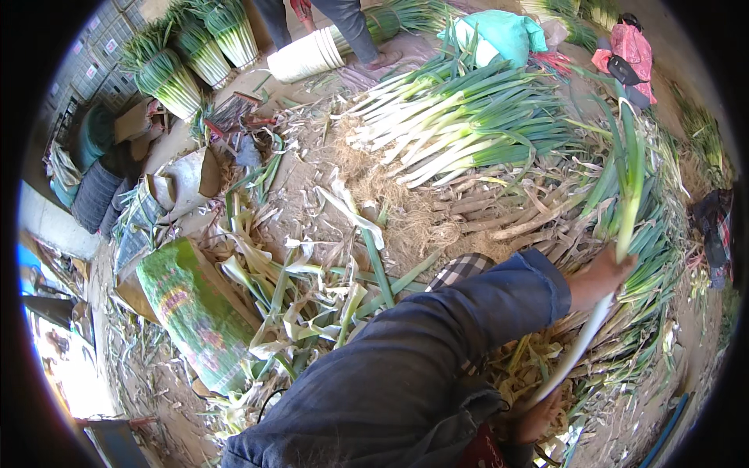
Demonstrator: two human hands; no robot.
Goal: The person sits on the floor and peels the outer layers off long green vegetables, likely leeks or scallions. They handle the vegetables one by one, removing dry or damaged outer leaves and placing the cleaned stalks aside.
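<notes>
My left hand (603, 279), at the end of a dark blue sleeve that crosses the view, is closed around the stalk of a long green onion (597, 319). Its green leaves point up and away, past the hand. The white lower end runs down to my right hand (537, 416), whose fingers are at that end; the root tip is hidden there. Beyond my left arm lies a pile of cleaned green onions (445, 131) with white stalks and green tops. Uncleaned green onions with brown outer skins (515, 216) lie nearer, and more green leaves (649, 286) spread under my left hand.
Peeled leaves (316, 292) litter the ground beside a green patterned sack (193, 316). Tied onion bundles (167, 82) stand at the back left. Another person (351, 23) bends over a white tube (307, 55) around a bundle. A teal bag (509, 35) lies behind the pile.
</notes>
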